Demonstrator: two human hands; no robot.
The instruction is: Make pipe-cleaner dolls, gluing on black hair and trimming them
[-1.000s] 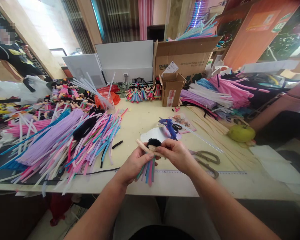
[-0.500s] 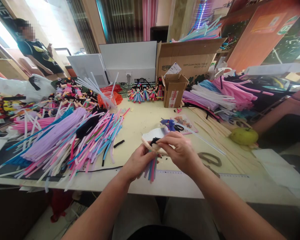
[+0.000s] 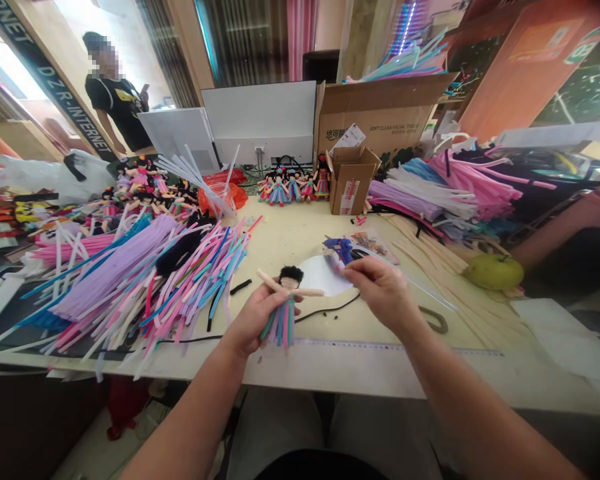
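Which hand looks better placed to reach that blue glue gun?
Probably the right hand: its fingertips are right by the glue gun, while the left hand is farther off and holds the doll.

Over at the table [image 3: 293,230], the left hand [image 3: 253,315] grips a small black-haired doll [image 3: 282,321], its arms spread. The right hand [image 3: 380,288], fingertips together, is just near of a blue glue gun [image 3: 338,248]. Colourful stems [image 3: 115,277] heap up left, a green fruit [image 3: 495,272] sits right, and a big carton [image 3: 370,113] stands far back
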